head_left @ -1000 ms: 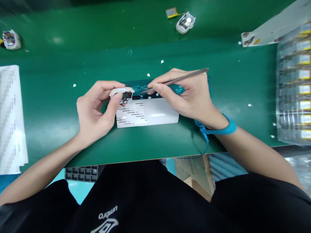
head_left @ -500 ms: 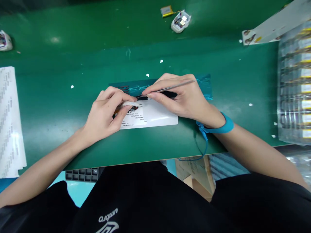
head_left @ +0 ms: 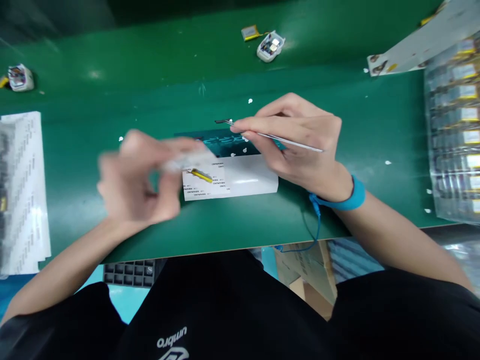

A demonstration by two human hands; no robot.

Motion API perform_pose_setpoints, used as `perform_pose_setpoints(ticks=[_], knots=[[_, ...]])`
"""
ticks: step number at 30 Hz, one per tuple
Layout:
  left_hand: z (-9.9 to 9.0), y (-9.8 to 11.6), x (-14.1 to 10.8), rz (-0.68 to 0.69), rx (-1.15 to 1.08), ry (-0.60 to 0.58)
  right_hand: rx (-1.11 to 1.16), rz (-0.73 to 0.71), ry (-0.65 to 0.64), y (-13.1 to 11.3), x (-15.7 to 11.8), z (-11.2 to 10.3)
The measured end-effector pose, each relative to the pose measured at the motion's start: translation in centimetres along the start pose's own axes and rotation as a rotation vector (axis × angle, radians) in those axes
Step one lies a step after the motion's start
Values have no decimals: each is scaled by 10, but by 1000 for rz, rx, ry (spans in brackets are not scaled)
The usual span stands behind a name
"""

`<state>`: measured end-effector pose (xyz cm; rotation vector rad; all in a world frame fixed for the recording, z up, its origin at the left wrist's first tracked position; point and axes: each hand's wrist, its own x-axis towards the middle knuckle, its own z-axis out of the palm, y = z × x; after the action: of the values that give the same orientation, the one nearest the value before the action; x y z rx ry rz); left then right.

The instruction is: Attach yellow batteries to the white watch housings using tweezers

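Note:
My left hand (head_left: 137,175) is blurred with motion at the left of a white label sheet (head_left: 247,180). It seems closed on a small white device (head_left: 183,160), which shows only as a pale streak. A thin yellow part (head_left: 201,175) shows over the sheet's left end. My right hand (head_left: 300,140) grips metal tweezers (head_left: 285,141) that point left. Their tips pinch a small black strip (head_left: 220,121) above a teal sheet (head_left: 225,142). A blue wrist strap (head_left: 354,196) circles my right wrist.
On the green mat (head_left: 112,90), another white device (head_left: 269,46) with a yellow battery (head_left: 250,33) lies at the far edge, and a third (head_left: 18,77) at far left. Label sheets (head_left: 20,190) are stacked left. Clear trays of batteries (head_left: 453,135) stand right.
My left hand has pulled the white device left and off the sheet. My right hand lifted the tweezers up and away with a black strip in their tips.

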<state>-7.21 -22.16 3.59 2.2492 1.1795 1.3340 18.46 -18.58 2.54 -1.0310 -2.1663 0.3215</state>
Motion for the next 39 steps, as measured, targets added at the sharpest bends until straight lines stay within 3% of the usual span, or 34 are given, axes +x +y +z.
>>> perform_pose_setpoints(ticks=[1, 2, 4, 5, 7, 10, 15, 21, 26, 39], knots=[[-3, -1, 5, -165, -79, 176, -10, -32, 5, 0, -1, 1], [-5, -5, 10, -352, -214, 275, -17, -80, 21, -1, -2, 3], [-9, -20, 18, -759, -530, 258, -11, -194, 79, 0, -3, 5], [-11, -29, 20, -900, -660, 204, -3, -249, 115, 0, -3, 6], [-13, -44, 19, -1008, -823, 110, 5, -319, 174, -1, -3, 6], [-12, -48, 11, -934, -854, 21, -9, -338, 148, -6, -2, 4], [0, -14, 2, -923, -846, 63, -55, -249, -34, -27, -7, -9], [18, 17, -6, -927, -894, 175, -226, -493, -53, -38, -12, -15], [24, 21, -11, -920, -891, 280, -270, -597, 12, -38, -9, -6], [25, 25, -12, -963, -865, 258, -205, -579, -18, -43, -12, -6]])
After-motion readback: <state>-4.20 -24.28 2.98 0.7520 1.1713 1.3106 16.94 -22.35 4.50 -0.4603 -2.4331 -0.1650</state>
